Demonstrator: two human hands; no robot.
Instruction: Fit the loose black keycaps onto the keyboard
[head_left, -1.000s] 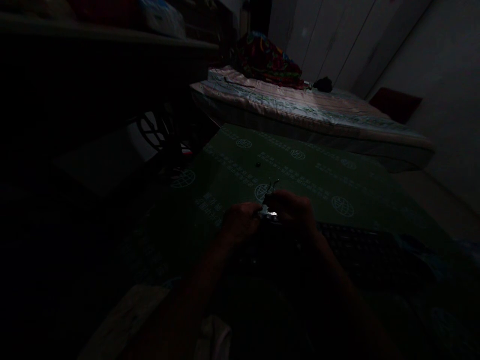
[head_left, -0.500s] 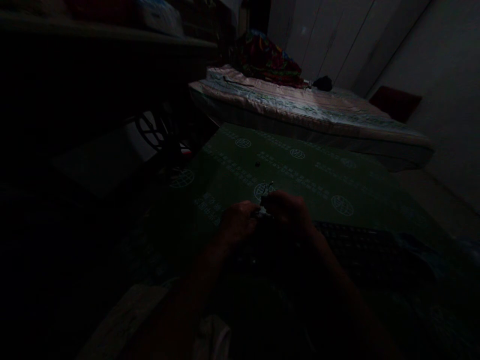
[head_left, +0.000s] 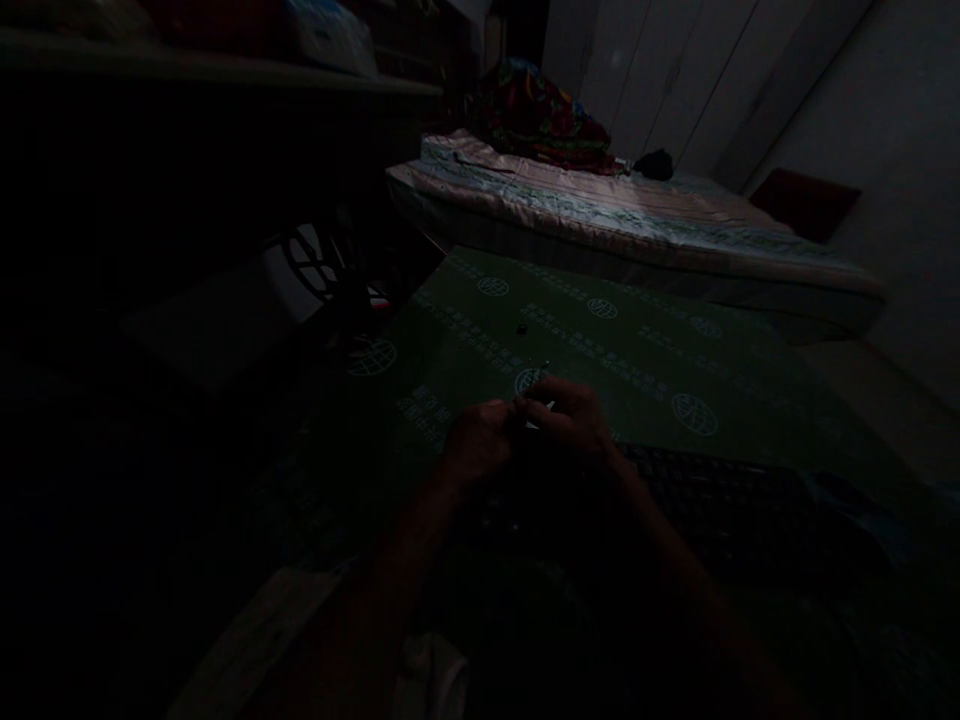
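Note:
The picture is very dark. My left hand (head_left: pixel 478 438) is closed, fingertips bent in over a black keyboard (head_left: pixel 720 490). My right hand (head_left: pixel 574 412) is pinched shut right beside it, the fingertips meeting or nearly so. Thin wire-like prongs (head_left: pixel 543 366) stick up just beyond the right fingers, and a small pale patch shows under them. What exactly either hand holds is too dark to make out. Farther off on the green board lies a small dark piece (head_left: pixel 522 329), perhaps a keycap.
The keyboard rests on a green printed board (head_left: pixel 637 350). A bed (head_left: pixel 600 205) with a bundled red patterned cloth (head_left: pixel 540 120) stands behind. At the left is a dark table (head_left: pixel 225 75) with a spoked wheel (head_left: pixel 311 262) below. Pale cloth (head_left: pixel 431 680) lies near me.
My right fingers have lowered and drawn in against the left fingertips; the prongs tilt more to the right. The whole view has shifted slightly.

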